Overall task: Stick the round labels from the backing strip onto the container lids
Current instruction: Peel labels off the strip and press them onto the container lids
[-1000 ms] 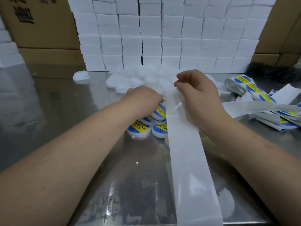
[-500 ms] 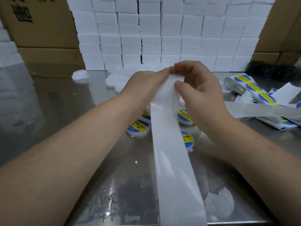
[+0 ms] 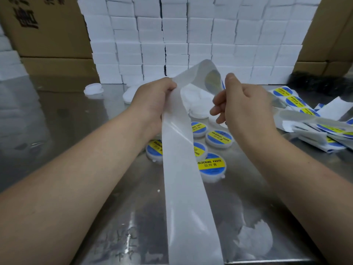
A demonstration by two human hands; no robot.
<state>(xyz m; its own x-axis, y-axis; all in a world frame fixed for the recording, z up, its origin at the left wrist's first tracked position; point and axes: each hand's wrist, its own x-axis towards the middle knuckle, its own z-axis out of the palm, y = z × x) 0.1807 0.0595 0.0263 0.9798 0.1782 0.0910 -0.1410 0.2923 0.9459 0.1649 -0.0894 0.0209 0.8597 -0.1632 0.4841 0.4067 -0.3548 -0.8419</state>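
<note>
I hold the backing strip (image 3: 181, 169) up in the air in front of me. It comes up from the near edge of the table (image 3: 76, 121), goes to my left hand (image 3: 152, 98), bends over at the top and comes down to my right hand (image 3: 246, 104). My left hand grips the strip with its fingers curled round one edge. My right hand pinches the strip by the thumb, and its other fingers are curled in. One round label (image 3: 213, 79), blue and yellow, shows through the strip just under the bend.

Under the strip, five labelled lids (image 3: 219, 138) lie flat on the table, close together. One of them peeks out to the left of the strip. A bit further back is a bunch of plain white lids (image 3: 193, 98), partly hidden by the strip. Two more white lids (image 3: 93, 88) lie apart on the left.

On the right lies a heap of strip (image 3: 290, 96) with more blue and yellow labels on it. At the back stands a wall of white boxes (image 3: 191, 35), with brown cardboard boxes (image 3: 47, 25) on both sides of it.
</note>
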